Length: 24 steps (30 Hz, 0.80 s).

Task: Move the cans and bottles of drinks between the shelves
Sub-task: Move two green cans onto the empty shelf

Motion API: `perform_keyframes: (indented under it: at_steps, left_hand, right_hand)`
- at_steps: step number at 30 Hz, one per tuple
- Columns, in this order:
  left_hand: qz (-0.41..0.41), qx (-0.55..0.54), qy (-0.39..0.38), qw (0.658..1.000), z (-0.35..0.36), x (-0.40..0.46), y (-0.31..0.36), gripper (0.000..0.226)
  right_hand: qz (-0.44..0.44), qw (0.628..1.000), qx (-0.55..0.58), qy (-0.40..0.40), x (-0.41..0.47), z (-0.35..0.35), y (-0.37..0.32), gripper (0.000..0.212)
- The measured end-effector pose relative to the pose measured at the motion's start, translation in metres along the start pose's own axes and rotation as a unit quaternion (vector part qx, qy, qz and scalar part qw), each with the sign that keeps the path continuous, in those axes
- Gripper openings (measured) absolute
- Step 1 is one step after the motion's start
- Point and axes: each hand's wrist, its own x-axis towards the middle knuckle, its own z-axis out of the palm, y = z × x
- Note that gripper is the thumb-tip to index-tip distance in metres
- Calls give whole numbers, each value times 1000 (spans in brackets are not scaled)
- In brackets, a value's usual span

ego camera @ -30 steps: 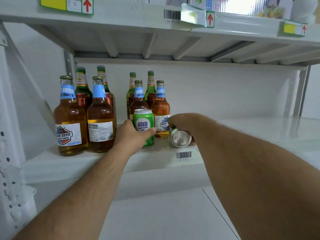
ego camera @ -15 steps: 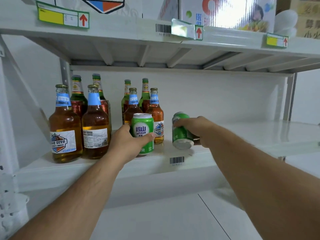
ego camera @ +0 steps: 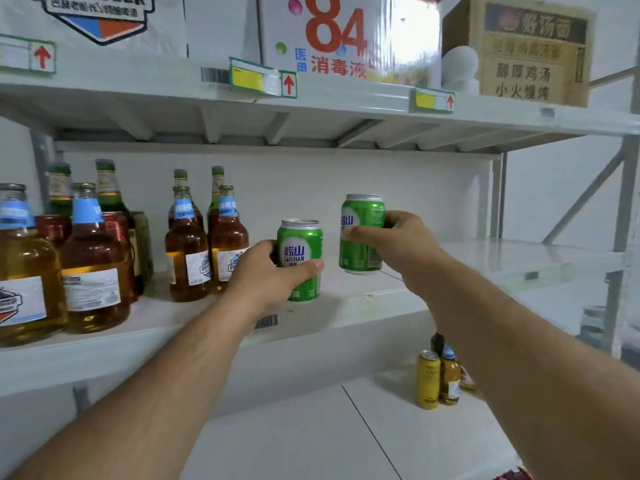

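— How far is the work?
— Each of the hands is closed around a green can: left hand on the middle shelf, right hand above it.
— What is left?
— Bottles wait.

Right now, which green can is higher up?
The green can in the right hand: its top sits above that of the can in the left hand, whose base is low at the shelf.

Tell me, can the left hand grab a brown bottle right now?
Probably not yet: the left hand is full with a green can. The bottles stand close beside it, unblocked.
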Motion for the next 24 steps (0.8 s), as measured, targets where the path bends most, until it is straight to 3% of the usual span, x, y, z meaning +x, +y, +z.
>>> perform_keyframes:
  at_steps: [15,24]
  left_hand:
    - [31,-3,-58,998,223,-19,84,46]
    - [32,-8,-98,995,319,13,106,46]
  right_hand:
    - [-16,999,-30,41,-16,-237,12,25]
    - [-20,995,-44,83,18,-332,33,29]
